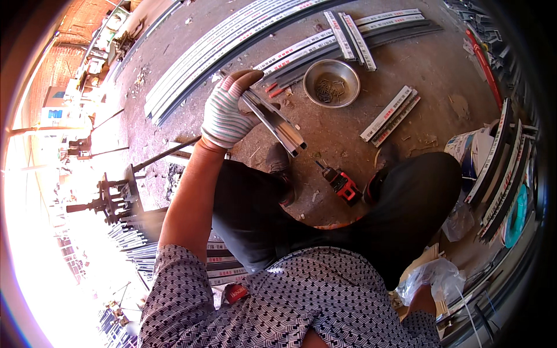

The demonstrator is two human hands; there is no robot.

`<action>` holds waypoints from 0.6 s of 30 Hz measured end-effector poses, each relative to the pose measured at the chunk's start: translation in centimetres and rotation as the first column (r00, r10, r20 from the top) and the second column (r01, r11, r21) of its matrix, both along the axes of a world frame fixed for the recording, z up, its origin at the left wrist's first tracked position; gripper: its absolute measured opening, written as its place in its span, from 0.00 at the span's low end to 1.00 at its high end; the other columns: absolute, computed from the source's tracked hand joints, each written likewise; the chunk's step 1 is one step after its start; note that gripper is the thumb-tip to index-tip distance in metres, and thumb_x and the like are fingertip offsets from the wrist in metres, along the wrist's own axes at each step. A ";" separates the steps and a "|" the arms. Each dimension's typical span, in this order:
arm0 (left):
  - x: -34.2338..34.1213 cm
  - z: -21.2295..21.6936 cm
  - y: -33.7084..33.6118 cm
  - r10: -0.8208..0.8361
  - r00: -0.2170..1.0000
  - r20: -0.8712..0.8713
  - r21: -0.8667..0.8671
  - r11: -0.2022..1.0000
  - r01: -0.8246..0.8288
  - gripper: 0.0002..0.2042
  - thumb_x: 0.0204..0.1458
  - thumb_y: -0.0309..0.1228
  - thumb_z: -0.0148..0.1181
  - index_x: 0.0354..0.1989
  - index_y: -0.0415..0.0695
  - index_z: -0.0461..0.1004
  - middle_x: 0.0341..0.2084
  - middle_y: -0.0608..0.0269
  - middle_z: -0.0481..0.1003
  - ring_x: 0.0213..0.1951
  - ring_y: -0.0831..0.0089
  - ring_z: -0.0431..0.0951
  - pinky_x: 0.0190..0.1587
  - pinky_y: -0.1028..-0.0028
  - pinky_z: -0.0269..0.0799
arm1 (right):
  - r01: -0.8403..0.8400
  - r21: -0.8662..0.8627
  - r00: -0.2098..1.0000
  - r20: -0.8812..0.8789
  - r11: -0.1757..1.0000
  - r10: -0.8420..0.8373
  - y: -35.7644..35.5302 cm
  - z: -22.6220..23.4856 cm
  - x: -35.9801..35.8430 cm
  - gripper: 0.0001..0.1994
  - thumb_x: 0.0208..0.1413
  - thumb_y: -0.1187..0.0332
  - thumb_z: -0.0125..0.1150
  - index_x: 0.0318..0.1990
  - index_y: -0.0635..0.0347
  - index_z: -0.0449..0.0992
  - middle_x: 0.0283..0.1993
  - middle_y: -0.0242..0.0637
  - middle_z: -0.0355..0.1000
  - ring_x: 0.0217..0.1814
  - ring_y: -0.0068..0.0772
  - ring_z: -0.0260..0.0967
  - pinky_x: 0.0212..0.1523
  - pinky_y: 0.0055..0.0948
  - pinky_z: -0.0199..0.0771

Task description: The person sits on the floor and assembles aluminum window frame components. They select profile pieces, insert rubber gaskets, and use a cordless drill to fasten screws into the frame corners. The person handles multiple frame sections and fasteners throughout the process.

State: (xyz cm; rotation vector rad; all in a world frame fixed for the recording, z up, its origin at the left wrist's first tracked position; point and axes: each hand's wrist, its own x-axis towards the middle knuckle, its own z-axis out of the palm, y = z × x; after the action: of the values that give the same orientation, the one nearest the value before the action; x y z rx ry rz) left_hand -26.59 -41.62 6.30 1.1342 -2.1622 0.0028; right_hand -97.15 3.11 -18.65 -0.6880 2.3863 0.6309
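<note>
Raised in front of my left knee, my left hand [226, 113], in a striped white knit glove with dark fingertips, is closed around a short metal channel profile [277, 126]. The profile slants down to the right, its hollow end facing me. At my right side, my right forearm [423, 300] reaches down to a clear plastic bag [438, 277]; the bag covers the hand, so its fingers are hidden. Between my feet lies a red and black cordless drill [343, 184] with a bit fitted. Beyond it, a round metal bowl [351, 81] holds loose screws [329, 91].
Long labelled profiles [232, 49] lie across the far floor. Two short profile pieces [390, 116] rest right of the bowl, red-handled pliers [277, 90] left of it. At right are a long red tool [484, 66], a white bucket [464, 148], stacked profiles [502, 174] and a teal coil [515, 217].
</note>
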 end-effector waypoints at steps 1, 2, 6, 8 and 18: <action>-0.1 -0.1 -0.1 -0.006 1.000 0.008 -0.016 1.000 0.006 0.33 0.36 0.39 0.81 0.55 0.47 0.77 0.49 0.55 0.79 0.51 0.54 0.80 0.54 0.63 0.76 | 0.003 -0.002 1.000 -0.007 1.000 -0.003 -0.3 0.1 -0.3 0.29 0.63 0.45 0.56 0.57 0.63 0.75 0.52 0.57 0.77 0.53 0.57 0.74 0.56 0.48 0.72; -0.2 -0.2 -0.2 -0.008 1.000 -0.007 -0.019 1.000 0.008 0.33 0.37 0.39 0.81 0.55 0.47 0.77 0.49 0.55 0.79 0.51 0.55 0.80 0.53 0.63 0.76 | 0.009 -0.001 1.000 -0.012 1.000 -0.009 -0.5 0.0 -0.4 0.29 0.63 0.45 0.56 0.57 0.63 0.75 0.52 0.57 0.77 0.53 0.57 0.75 0.56 0.48 0.72; -1.0 0.3 -0.1 0.010 1.000 0.024 0.013 1.000 -0.011 0.32 0.38 0.34 0.83 0.54 0.43 0.76 0.48 0.53 0.79 0.50 0.56 0.81 0.53 0.63 0.78 | 0.019 0.001 1.000 -0.020 1.000 -0.019 -0.3 0.6 -0.9 0.29 0.64 0.45 0.54 0.56 0.64 0.75 0.51 0.57 0.77 0.52 0.58 0.75 0.55 0.48 0.72; -1.3 0.5 -0.2 0.026 0.998 0.062 -0.005 1.000 -0.026 0.32 0.38 0.35 0.83 0.54 0.44 0.76 0.49 0.53 0.79 0.50 0.56 0.81 0.53 0.63 0.77 | 0.023 -0.005 0.999 -0.024 1.000 -0.023 -0.5 0.8 -1.2 0.29 0.65 0.45 0.54 0.56 0.65 0.75 0.51 0.58 0.77 0.52 0.58 0.75 0.55 0.48 0.72; -0.6 1.0 -0.2 0.024 0.996 0.084 -0.002 1.000 -0.024 0.29 0.42 0.39 0.76 0.56 0.49 0.77 0.49 0.56 0.79 0.51 0.53 0.79 0.54 0.60 0.74 | 0.068 -0.104 0.996 -0.058 0.992 -0.074 0.2 2.9 -1.6 0.29 0.68 0.45 0.51 0.55 0.67 0.76 0.49 0.59 0.77 0.50 0.59 0.75 0.54 0.48 0.72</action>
State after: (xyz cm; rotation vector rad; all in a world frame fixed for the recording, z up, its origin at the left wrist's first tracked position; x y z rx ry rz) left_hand -27.20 -41.83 7.34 1.1787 -2.2222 0.0634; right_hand -98.76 3.35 -15.70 -0.6316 2.5028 0.5097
